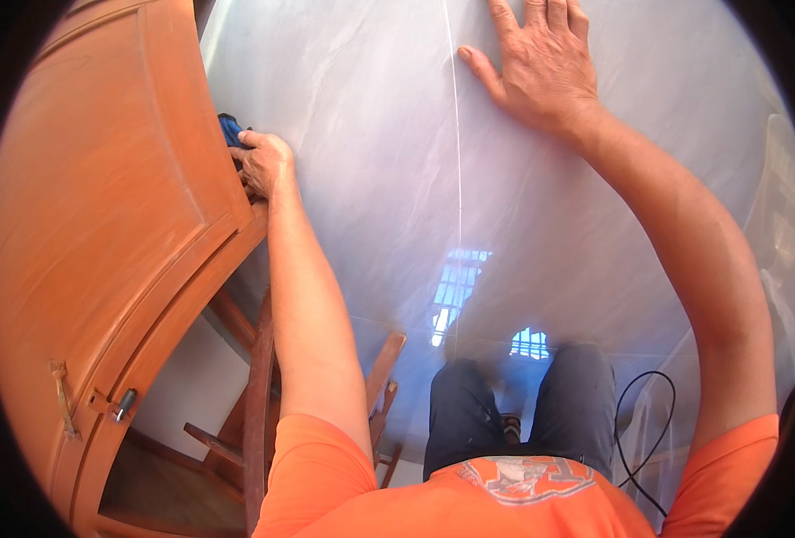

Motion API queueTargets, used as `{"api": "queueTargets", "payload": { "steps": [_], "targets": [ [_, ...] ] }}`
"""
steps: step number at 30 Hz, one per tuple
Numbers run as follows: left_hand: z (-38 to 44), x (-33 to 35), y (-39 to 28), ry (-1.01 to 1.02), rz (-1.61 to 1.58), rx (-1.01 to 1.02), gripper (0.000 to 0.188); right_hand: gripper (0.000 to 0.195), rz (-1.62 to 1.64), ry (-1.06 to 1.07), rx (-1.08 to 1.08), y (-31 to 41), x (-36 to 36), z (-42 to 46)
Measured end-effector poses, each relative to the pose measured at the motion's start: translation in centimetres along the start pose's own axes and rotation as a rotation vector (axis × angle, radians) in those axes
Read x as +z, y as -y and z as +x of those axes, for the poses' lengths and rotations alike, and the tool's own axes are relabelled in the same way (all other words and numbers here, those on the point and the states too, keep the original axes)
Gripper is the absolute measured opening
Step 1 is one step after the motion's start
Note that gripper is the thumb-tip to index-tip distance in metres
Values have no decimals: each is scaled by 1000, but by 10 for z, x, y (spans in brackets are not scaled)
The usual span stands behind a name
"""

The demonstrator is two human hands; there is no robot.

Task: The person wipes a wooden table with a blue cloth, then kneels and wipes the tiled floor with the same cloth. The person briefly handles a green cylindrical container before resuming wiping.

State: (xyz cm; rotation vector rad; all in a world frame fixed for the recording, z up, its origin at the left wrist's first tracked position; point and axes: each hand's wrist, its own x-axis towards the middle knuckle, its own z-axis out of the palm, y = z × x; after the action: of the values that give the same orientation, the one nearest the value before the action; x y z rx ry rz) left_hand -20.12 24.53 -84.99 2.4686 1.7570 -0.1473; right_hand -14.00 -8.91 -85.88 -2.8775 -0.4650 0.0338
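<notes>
My left hand (pixel 263 165) is at the side edge of an orange-brown wooden cabinet (pixel 102 168), with the fingers curled around a blue cloth (pixel 231 130). Only part of that cloth shows; the rest is hidden behind the hand and the wood. Palm down, my right hand (pixel 547 70) lies on a glossy grey marbled floor tile (pixel 384 134). Its thumb and index finger are spread apart, and it holds nothing. The fingertips run up to the top of the view. A pale joint line (pixel 456 134) passes left of the thumb.
The cabinet carries a metal handle (pixel 65 400) and a latch with a small padlock (pixel 124 405). Dark wooden furniture legs (pixel 258 403) stand beside my left arm. A black cable (pixel 670 403) loops near my knee, close to sheer white fabric (pixel 777 175) on the right.
</notes>
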Motion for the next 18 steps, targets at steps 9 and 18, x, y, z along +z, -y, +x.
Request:
{"api": "queueTargets", "payload": {
  "steps": [9,18],
  "targets": [
    [-62,23,-8,-34,185,94,92,87,-50,-5,-3,-1,0,-1],
    [-97,-37,4,-4,61,529,45,66,6,231,-202,-39,-40,50]
  ]
}}
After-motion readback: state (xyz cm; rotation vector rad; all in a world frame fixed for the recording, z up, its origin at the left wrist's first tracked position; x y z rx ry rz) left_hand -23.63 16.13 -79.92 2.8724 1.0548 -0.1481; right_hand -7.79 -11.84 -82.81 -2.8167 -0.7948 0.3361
